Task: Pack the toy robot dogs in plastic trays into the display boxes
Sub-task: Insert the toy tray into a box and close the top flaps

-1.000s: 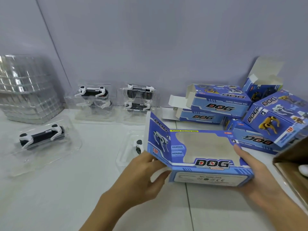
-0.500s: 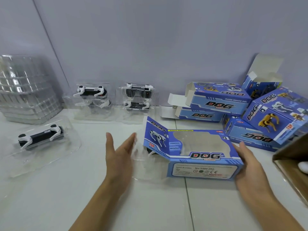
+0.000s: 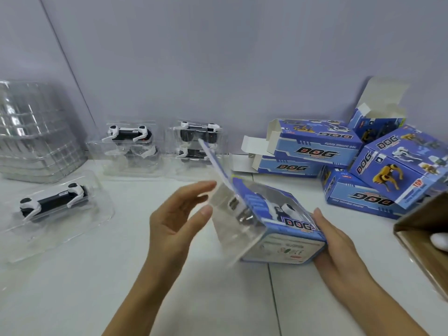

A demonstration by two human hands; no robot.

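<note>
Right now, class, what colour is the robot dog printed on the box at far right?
Yellow, with black joints: the printed dog shows clearly in the head view.

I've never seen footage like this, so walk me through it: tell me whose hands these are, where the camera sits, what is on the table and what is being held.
There is no machine here: a person works with bare hands, filmed by a camera worn on their head, looking forward and down.

The right hand holds a blue display box tilted on the white table. A clear plastic tray with a toy robot dog sits partly inside the box. The left hand is open at the tray's outer end; whether it touches is unclear.

Further toy dogs in trays wait on the left, beside a stack of empty trays. More blue boxes are piled on the right, by a brown carton.
</note>
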